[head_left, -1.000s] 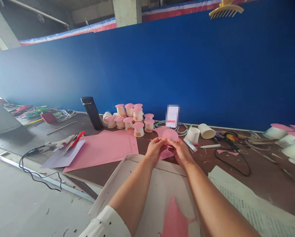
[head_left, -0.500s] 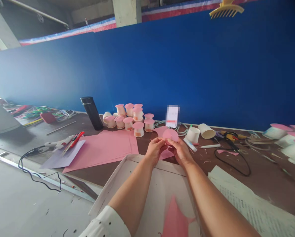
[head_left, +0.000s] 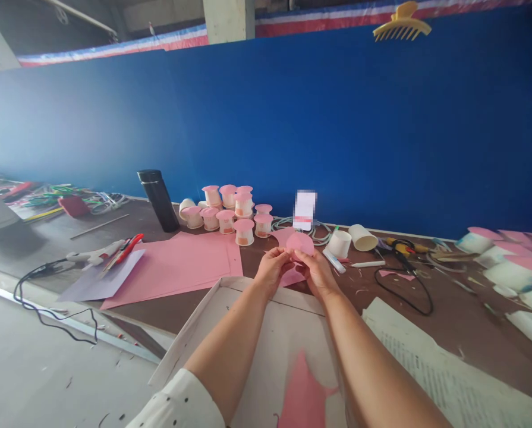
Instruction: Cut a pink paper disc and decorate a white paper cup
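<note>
Between my hands, above the front edge of the table, is a round pink paper disc (head_left: 300, 242). My left hand (head_left: 272, 268) pinches its lower left edge, and my right hand (head_left: 315, 272) grips the lower right edge, the fingertips nearly meeting. Cut pink paper scraps (head_left: 291, 277) lie behind and under the hands. Below my forearms is a shallow white cardboard box lid (head_left: 239, 333) with another pink paper scrap (head_left: 305, 392) in it. Several paper cups topped with pink discs (head_left: 244, 232) stand stacked beyond my left hand.
Pink sheets (head_left: 189, 264), a glue gun (head_left: 95, 254) and a red-handled cutting tool (head_left: 128, 248) lie left, near a black flask (head_left: 157, 201). White cups (head_left: 339, 244), a cable (head_left: 426, 297), a printed sheet (head_left: 408, 339) and more pink-topped cups (head_left: 518, 270) are right. A blue panel (head_left: 266, 125) stands behind.
The camera view has shifted slightly, so the table's things appear a little further left. Both hands keep hold of the pink disc in nearly the same pose.
</note>
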`<move>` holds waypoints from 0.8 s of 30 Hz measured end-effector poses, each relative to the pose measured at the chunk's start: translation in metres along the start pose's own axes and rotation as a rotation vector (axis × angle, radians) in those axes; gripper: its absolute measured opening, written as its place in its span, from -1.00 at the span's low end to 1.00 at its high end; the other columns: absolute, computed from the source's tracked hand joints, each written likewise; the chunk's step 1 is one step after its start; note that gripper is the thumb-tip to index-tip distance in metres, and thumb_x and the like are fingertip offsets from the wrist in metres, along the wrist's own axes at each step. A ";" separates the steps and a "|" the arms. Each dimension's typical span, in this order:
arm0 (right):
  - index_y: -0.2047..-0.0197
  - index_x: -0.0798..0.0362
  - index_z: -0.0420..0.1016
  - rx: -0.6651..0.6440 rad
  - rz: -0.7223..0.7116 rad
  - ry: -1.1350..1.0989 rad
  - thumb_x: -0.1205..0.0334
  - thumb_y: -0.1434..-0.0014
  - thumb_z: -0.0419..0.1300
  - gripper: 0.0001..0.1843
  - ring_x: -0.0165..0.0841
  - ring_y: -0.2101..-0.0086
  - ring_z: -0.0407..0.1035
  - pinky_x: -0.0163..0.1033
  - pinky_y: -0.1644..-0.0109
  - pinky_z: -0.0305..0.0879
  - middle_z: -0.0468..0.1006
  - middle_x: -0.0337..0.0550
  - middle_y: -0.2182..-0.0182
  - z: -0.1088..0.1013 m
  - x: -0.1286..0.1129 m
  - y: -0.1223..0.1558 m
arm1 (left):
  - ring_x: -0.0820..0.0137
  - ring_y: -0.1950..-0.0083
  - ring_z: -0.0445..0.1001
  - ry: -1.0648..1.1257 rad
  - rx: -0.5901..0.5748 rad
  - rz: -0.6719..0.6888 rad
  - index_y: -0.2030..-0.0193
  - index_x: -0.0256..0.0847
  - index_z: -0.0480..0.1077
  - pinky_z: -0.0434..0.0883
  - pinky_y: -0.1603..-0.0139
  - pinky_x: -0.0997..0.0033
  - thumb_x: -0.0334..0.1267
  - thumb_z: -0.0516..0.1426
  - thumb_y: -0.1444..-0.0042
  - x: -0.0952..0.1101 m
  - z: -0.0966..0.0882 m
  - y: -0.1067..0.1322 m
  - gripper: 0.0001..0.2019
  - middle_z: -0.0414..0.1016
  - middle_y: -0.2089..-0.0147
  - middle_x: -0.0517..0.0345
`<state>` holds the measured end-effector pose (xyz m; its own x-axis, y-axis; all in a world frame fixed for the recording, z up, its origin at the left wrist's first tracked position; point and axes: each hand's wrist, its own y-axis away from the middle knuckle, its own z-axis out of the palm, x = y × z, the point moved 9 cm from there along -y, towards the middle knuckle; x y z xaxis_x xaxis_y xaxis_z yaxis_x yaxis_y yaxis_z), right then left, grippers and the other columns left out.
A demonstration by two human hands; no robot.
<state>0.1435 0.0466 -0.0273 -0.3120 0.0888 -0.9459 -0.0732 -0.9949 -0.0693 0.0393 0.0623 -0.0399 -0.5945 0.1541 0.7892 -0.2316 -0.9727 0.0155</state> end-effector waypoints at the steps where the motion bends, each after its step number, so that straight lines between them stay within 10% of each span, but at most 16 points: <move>1: 0.15 0.02 0.49 0.000 0.000 0.001 -0.02 0.08 0.35 -0.55 -0.29 0.26 0.43 -0.31 0.35 0.21 0.59 -0.10 0.24 0.000 0.000 0.000 | 0.56 0.43 0.43 0.002 0.006 -0.001 0.42 -0.28 0.39 0.39 0.32 0.56 -0.15 0.42 0.28 0.000 -0.001 0.000 -0.62 0.46 0.48 0.19; 24: 0.17 0.04 0.51 0.012 0.025 -0.004 0.05 0.08 0.38 -0.60 -0.31 0.28 0.43 -0.31 0.34 0.22 0.59 -0.11 0.26 -0.003 0.006 -0.004 | 0.57 0.43 0.41 0.003 0.017 0.002 0.41 -0.30 0.38 0.39 0.32 0.56 -0.12 0.42 0.27 -0.001 -0.003 -0.002 -0.60 0.45 0.47 0.17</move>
<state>0.1443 0.0512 -0.0339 -0.3175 0.0638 -0.9461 -0.0763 -0.9962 -0.0416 0.0381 0.0641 -0.0427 -0.5976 0.1529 0.7871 -0.2176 -0.9757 0.0244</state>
